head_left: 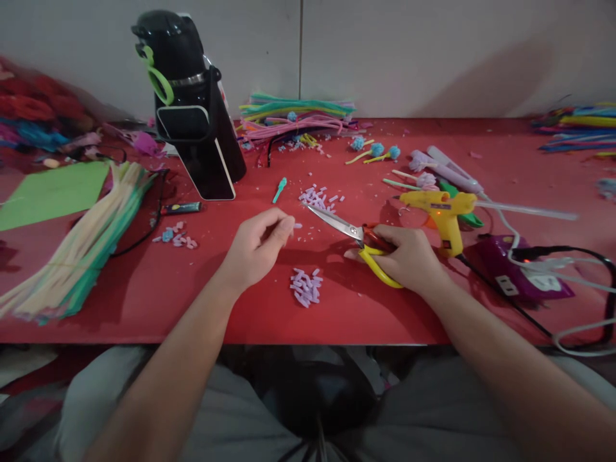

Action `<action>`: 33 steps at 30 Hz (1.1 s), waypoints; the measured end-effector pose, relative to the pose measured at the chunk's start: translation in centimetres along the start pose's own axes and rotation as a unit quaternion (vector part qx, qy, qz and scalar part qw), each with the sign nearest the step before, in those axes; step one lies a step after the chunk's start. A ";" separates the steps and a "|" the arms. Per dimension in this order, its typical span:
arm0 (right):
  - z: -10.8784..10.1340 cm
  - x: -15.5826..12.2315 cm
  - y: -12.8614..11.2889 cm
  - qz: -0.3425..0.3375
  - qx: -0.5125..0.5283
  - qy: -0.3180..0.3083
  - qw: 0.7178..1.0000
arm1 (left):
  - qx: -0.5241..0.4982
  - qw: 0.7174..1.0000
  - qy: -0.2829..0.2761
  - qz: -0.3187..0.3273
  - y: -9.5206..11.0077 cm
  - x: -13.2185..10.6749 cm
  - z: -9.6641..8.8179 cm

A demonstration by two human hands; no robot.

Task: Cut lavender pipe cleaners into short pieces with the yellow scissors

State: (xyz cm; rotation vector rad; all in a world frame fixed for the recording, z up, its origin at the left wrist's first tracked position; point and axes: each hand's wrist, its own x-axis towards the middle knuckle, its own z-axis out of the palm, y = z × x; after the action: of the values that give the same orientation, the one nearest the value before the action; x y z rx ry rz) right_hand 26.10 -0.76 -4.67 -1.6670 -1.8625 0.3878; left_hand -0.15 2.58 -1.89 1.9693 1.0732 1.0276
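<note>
My left hand [262,247] pinches a small lilac pipe cleaner piece [298,226], whose end sticks out past the fingertips. Scissors [337,223] with one red and one yellow handle are gripped in my right hand [407,256]. Their blades look closed and point left, with the tip near a loose pile of lilac pieces [320,197]. Closer to me lies a second heap of short lilac pieces [306,287]. A teal pipe cleaner bit with a thicker, rounded end [280,190] rests behind my left hand.
Yellow glue gun [445,212] and purple power block [522,269] with cables stand at right. A black bottle [178,77] with a phone [197,154] is back left. Pipe cleaner bundles lie left [81,250] and back [296,115]. Blue-tipped stems [376,149] lie behind the scissors.
</note>
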 end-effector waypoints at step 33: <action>0.2 -0.1 -0.3 0.038 0.077 0.064 0.994 | 0.195 0.979 -0.059 0.002 -5.0 9.0 2.3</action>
State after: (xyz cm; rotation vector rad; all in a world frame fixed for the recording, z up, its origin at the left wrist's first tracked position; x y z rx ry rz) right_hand 25.77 -0.84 -4.70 -1.6221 -1.6372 0.4343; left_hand 3.27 12.33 -4.21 2.3070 1.2789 0.7305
